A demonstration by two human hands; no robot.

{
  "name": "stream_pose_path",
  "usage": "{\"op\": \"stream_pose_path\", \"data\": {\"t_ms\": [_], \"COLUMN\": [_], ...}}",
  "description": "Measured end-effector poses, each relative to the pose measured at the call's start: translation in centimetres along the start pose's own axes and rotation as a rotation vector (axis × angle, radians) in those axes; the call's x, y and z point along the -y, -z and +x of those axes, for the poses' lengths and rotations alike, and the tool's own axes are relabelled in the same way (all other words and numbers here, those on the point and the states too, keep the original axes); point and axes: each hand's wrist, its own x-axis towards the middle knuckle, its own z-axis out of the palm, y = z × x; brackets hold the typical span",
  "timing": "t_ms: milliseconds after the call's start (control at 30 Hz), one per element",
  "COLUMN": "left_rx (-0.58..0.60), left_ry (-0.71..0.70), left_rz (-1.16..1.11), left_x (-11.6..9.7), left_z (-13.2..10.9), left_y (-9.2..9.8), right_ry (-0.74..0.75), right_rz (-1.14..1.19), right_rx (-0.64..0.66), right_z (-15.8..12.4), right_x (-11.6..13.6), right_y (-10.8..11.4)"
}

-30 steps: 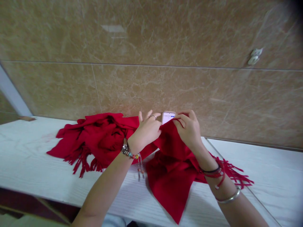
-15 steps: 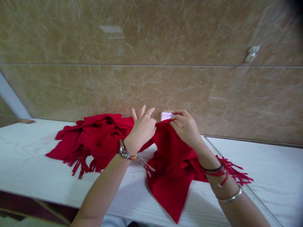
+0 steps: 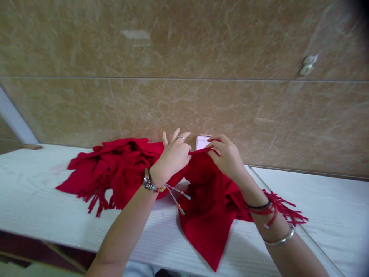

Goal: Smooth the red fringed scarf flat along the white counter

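The left hand and right hand sit close together, each pinching shut on the far edge of the red fringed scarf. It runs left to right along the white table, bunched at the left, with a phone just beyond.

The light is soft and even, not very bright. A pale shiny patch glows on the brown wall. Soft grey shadows lie on the white worktop. The top right corner is dark, and the edges look bent.
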Motion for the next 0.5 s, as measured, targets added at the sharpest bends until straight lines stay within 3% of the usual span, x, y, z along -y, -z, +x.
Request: {"op": "stream_pose_path", "data": {"t_ms": [67,133,300,367,500], "left_rx": [0.015,0.020,0.001,0.031,0.046], "left_ry": [0.038,0.056,-0.027,-0.046,-0.002], "left_rz": [-0.020,-0.032,-0.035,-0.038,-0.033], "left_x": [0.6,1.0,0.0,-0.4,0.0], "left_z": [0.1,0.1,-0.1,-0.1,0.0], "left_y": [-0.1,-0.1,0.2,0.3,0.2], "right_ry": [-0.071,-0.104,0.048,0.079,0.046], "right_rz": [-0.037,-0.068,-0.006,-0.007,-0.014], "right_rx": [-0.113,-0.107,0.215,0.263,0.103], "right_z": [0.4,0.5,-0.3,-0.6,-0.1], "right_x": [-1.0,-1.8,-1.0,-0.1,-0.1], "right_y": [0.9,1.6,0.5,-0.2,0.2]}}
